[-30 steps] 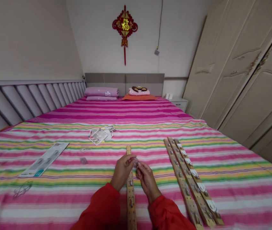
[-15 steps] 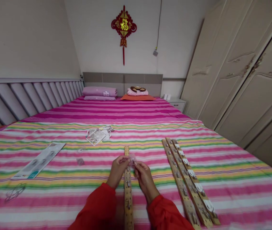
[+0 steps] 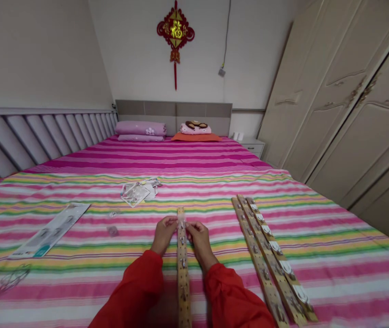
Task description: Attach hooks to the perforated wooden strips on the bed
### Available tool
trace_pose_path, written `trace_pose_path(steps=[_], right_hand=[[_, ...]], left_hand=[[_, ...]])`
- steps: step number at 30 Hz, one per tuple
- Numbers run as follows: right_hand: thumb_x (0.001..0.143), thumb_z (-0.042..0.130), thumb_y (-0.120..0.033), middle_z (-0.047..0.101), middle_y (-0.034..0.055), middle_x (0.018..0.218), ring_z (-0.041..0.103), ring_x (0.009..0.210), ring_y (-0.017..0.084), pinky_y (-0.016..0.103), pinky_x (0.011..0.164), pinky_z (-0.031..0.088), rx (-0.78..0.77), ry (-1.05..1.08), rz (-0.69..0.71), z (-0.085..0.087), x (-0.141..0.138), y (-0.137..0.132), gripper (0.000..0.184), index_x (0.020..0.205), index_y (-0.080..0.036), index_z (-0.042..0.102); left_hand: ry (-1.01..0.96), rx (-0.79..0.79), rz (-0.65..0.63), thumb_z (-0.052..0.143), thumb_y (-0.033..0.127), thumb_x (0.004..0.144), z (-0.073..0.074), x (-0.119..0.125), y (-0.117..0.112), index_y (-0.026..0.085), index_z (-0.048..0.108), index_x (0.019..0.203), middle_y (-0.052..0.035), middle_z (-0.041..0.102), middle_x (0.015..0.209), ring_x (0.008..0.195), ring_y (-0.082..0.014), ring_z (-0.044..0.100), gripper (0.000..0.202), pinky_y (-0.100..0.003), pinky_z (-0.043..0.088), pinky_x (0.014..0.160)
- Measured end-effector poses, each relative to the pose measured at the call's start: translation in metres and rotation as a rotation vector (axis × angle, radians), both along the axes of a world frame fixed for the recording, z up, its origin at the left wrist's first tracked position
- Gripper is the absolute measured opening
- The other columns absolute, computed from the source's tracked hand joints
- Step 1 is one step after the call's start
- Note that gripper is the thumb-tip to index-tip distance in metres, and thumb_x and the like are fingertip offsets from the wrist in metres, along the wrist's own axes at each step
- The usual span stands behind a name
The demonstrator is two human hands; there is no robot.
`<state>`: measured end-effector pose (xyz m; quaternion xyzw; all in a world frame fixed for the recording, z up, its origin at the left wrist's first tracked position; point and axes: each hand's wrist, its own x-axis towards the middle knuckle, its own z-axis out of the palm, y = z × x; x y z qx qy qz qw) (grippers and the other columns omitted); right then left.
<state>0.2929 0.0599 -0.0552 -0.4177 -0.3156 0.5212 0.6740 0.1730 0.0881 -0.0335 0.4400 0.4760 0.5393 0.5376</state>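
A narrow wooden strip (image 3: 183,269) with rows of holes runs away from me along the bed. Small metal hooks are spaced along it. Near its far end lies a clear hook patch (image 3: 181,219) with a small metal hook on it. My left hand (image 3: 164,233) pinches this patch at its left edge. On the other side my right hand (image 3: 199,237) is closed at its right edge, thumb and finger together. The patch appears to lie against the wood; whether it sticks cannot be seen.
Three more wooden strips (image 3: 266,255) with hooks lie to the right. On the left are a long hook package (image 3: 52,230), a tangle of thin wire or cord (image 3: 14,278), and two clear pieces (image 3: 112,230). Crumpled packaging (image 3: 139,192) lies farther back.
Both hands have brought the clear hook patch from just above and right of the strip down onto its far end. The view has tilted slightly.
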Motion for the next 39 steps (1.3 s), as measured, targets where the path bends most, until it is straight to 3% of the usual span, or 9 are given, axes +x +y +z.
trace_pose_path(steps=[12, 39], right_hand=[[0.058, 0.073, -0.033, 0.049, -0.0066, 0.041, 0.037, 0.039, 0.008, 0.023, 0.04, 0.027, -0.02, -0.042, -0.08, -0.01, -0.003, 0.006, 0.018, 0.058, -0.017, 0.065], [0.057, 0.065, -0.03, 0.055, -0.0038, 0.044, 0.043, 0.041, 0.01, 0.022, 0.041, 0.032, -0.073, -0.171, -0.113, -0.016, -0.007, 0.011, 0.015, 0.055, -0.016, 0.064]], left_hand=[[0.032, -0.007, 0.061, 0.076, 0.029, 0.048, -0.008, 0.006, 0.006, 0.014, 0.066, 0.067, -0.0007, 0.066, 0.059, 0.057, -0.0132, 0.059, 0.026, -0.025, 0.045, 0.06], [0.096, 0.023, 0.144, 0.071, 0.031, 0.054, -0.033, 0.009, 0.013, 0.015, 0.064, 0.07, -0.0019, 0.066, 0.064, 0.061, -0.0144, 0.061, 0.024, -0.026, 0.048, 0.062]])
